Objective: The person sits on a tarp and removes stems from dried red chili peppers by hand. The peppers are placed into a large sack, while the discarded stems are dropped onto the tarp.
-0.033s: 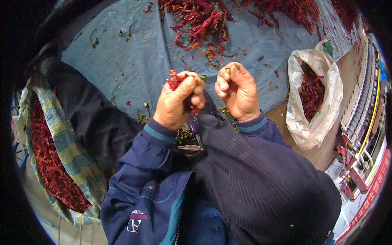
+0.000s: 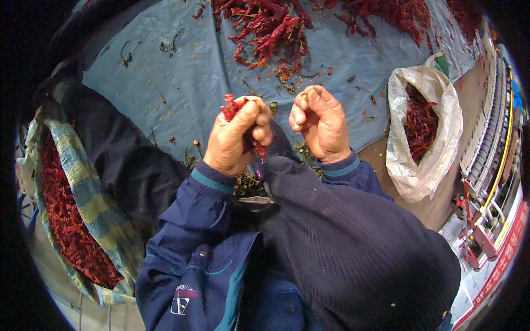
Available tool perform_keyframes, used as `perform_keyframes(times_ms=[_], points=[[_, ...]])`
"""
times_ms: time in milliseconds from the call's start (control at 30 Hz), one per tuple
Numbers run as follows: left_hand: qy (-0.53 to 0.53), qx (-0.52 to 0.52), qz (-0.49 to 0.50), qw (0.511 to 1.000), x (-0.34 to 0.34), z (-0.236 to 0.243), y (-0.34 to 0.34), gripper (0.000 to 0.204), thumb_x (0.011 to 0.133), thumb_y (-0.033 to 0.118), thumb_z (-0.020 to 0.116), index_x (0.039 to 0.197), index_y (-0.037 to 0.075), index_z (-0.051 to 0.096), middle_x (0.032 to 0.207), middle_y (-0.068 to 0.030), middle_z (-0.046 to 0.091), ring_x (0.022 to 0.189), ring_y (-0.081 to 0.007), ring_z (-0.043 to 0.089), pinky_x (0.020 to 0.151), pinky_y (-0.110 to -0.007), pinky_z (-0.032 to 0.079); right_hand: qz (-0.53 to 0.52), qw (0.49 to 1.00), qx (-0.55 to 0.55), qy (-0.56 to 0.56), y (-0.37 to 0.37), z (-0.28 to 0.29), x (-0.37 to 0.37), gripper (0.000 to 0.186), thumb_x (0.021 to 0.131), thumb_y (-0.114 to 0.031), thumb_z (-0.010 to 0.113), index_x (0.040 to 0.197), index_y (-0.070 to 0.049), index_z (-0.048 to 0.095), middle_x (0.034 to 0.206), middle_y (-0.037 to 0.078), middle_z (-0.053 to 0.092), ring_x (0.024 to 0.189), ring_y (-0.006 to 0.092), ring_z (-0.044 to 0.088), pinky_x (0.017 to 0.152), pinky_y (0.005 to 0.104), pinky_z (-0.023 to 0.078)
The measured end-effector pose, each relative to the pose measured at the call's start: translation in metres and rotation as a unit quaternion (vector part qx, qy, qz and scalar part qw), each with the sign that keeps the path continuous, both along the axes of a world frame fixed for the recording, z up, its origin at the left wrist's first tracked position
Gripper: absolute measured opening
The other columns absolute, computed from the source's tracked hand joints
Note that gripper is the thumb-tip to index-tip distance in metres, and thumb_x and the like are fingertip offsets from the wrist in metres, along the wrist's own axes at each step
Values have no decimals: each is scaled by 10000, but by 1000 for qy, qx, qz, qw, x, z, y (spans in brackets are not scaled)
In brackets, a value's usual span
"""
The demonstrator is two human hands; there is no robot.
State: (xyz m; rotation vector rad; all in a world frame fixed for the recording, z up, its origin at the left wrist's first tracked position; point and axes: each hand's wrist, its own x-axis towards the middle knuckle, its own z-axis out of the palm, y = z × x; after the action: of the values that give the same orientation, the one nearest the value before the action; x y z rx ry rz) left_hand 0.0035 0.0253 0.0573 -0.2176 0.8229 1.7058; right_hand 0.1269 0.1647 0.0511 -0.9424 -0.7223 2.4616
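Observation:
My left hand (image 2: 233, 138) is closed around dried red chili peppers (image 2: 229, 106). Their wrinkled ends stick out above the thumb, and another tip shows below the curled fingers. To its right, at about the same height, my right hand (image 2: 326, 127) is closed in a pinch, palm turned up. A small yellowish bit (image 2: 305, 96), perhaps a piece of stem, shows at its thumb and fingertips. The hands are apart, above the near edge of a blue-grey plastic sheet (image 2: 190, 71). A loose heap of dried chilies (image 2: 276, 36) lies on the sheet beyond them.
Chilies fill a striped woven sack (image 2: 91, 182) at the left. A white sack (image 2: 411, 179) at the right holds more chilies. Discarded stems (image 2: 248, 185) lie between my legs, with scraps scattered over the sheet. Another chili heap (image 2: 386, 19) is at the far right, near metal and rubber equipment (image 2: 486, 215).
My left hand has shifted slightly to the left with the chilies still in it. The right hand has barely moved and keeps its pinch.

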Motion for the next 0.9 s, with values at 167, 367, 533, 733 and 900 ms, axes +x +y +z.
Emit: perform_keyframes(times_ms=[167, 367, 533, 733, 900], points=[[-32, -49, 39, 998, -25, -15, -16, 217, 1048, 305, 555, 1112, 98, 570, 831, 52, 462, 598, -36, 350, 514, -218, 311, 79, 919, 287, -259, 27, -13, 37, 229, 978, -195, 654, 822, -28, 648, 642, 1, 602, 568, 103, 541, 525, 271, 428], [17, -76, 16, 997, -31, -33, -41, 186, 1012, 283, 613, 943, 130, 532, 782, 56, 434, 562, -43, 337, 483, -226, 283, 224, 680, 592, -370, 28, -39, 71, 204, 892, -216, 736, 833, -39, 654, 727, 89, 652, 624, 240, 624, 575, 373, 482], [18, -84, -10, 996, -23, -26, -30, 271, 971, 255, 664, 828, 148, 461, 718, 62, 393, 562, -44, 344, 481, -227, 294, 284, 625, 632, -360, 0, -42, 49, 153, 843, -201, 752, 896, -86, 664, 887, 78, 659, 797, 335, 673, 665, 425, 546], [70, -179, -128, 973, -4, -22, -12, 127, 931, 158, 697, 1002, 82, 624, 720, 41, 526, 570, -71, 467, 509, -252, 386, 248, 689, 609, -303, 9, -49, 48, 193, 873, -180, 729, 1013, -74, 647, 876, 111, 671, 808, 325, 687, 673, 409, 539], [190, -179, -184, 948, 22, -28, 11, 193, 931, 166, 726, 1074, 38, 702, 791, 53, 630, 643, -34, 517, 562, -219, 420, 250, 752, 552, -259, -7, -10, 32, 159, 916, -150, 701, 1003, -37, 629, 883, 162, 696, 816, 334, 698, 705, 392, 547]])
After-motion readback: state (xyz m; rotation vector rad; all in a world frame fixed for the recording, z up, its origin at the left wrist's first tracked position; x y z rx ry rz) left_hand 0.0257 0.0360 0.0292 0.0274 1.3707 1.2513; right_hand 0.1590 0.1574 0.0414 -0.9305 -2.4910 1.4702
